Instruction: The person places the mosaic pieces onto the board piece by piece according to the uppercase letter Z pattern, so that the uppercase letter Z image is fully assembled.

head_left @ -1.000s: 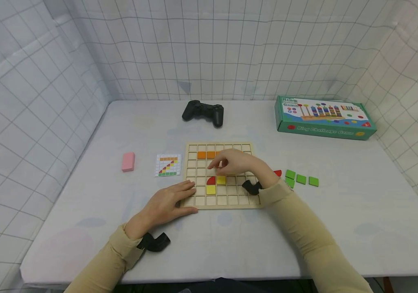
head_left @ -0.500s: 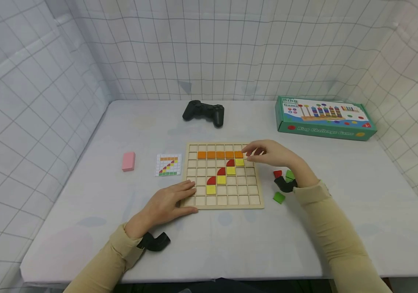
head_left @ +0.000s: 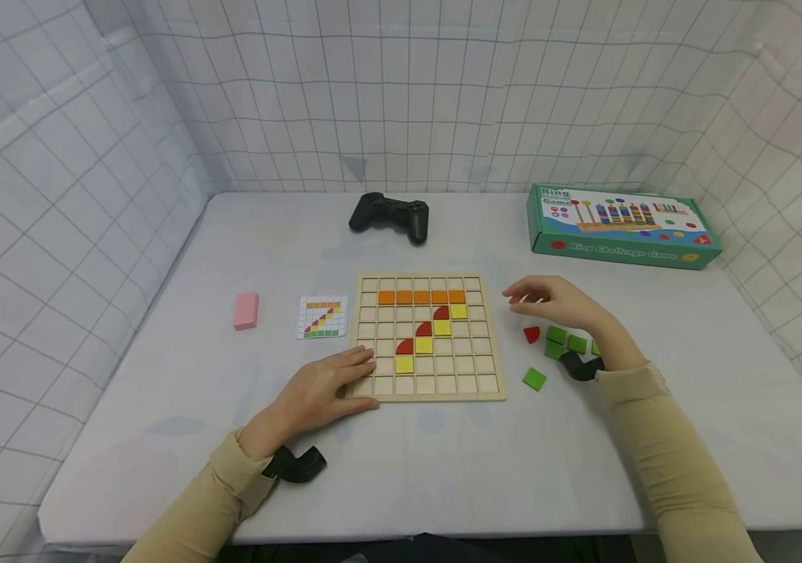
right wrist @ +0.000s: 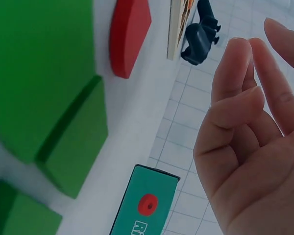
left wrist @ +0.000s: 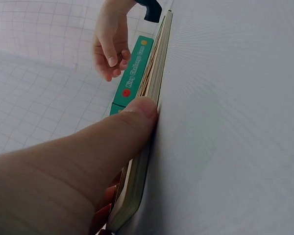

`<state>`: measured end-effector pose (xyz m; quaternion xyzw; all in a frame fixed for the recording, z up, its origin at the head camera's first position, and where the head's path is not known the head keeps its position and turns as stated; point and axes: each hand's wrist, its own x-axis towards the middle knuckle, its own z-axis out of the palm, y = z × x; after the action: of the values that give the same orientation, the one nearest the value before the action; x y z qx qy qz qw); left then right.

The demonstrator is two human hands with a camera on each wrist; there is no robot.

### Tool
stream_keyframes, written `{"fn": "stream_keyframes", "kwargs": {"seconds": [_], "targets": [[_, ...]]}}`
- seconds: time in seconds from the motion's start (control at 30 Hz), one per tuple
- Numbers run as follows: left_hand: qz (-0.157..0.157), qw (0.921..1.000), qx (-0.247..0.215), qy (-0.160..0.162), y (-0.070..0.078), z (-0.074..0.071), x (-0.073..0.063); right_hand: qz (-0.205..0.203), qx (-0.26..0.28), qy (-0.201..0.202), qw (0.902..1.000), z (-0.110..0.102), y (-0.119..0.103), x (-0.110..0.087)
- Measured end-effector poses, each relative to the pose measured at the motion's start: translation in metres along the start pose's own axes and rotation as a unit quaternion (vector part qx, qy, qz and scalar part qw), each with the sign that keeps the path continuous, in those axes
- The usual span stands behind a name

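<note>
On the table lies a square wooden grid board (head_left: 464,366). A row of orange squares (head_left: 422,298) runs across its upper part. Below it, yellow squares (head_left: 424,346) and red quarter-round pieces (head_left: 405,346) climb diagonally to the right. My left hand (head_left: 320,393) rests on the board's lower left corner, its thumb (left wrist: 122,125) along the near edge. My right hand (head_left: 554,301) hovers right of the board, fingers loosely bent, holding nothing. Beneath and near it lie a red piece (head_left: 531,335) and several green squares (head_left: 555,349); one green square (head_left: 535,379) lies apart, nearer me.
A pattern card (head_left: 323,317) with a coloured grid figure lies left of the board, and a pink block (head_left: 246,310) farther left. Behind stand a black game controller (head_left: 390,216) and a green Ring Challenge Game box (head_left: 624,227). Checked cloth walls (head_left: 443,102) enclose the table.
My right hand has moved from over the board's middle to the right, off its edge, uncovering the diagonal pieces. My left hand has stayed in place.
</note>
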<state>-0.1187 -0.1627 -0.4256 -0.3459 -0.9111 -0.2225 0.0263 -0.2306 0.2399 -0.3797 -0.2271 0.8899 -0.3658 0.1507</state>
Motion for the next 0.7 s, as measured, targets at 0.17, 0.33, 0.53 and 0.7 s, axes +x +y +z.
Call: {"fn": "stream_keyframes", "kwargs": {"seconds": [0.17, 0.33, 0.53, 0.7], "targets": [[0.000, 1.0000, -0.001, 0.002, 0.000, 0.000, 0.000, 0.006, 0.005, 0.005, 1.0000, -0.001, 0.011, -0.005], [0.002, 1.0000, -0.003, 0.005, 0.000, 0.000, 0.000, 0.012, 0.008, 0.000, 0.9999, -0.002, 0.018, -0.008], [0.002, 1.0000, -0.004, 0.008, 0.000, 0.001, 0.000, 0.019, 0.020, -0.018, 0.9995, -0.003, 0.024, -0.009], [-0.002, 1.0000, -0.006, 0.003, -0.001, 0.001, 0.000, 0.018, 0.044, -0.038, 0.9981, -0.004, 0.026, -0.011]]}}
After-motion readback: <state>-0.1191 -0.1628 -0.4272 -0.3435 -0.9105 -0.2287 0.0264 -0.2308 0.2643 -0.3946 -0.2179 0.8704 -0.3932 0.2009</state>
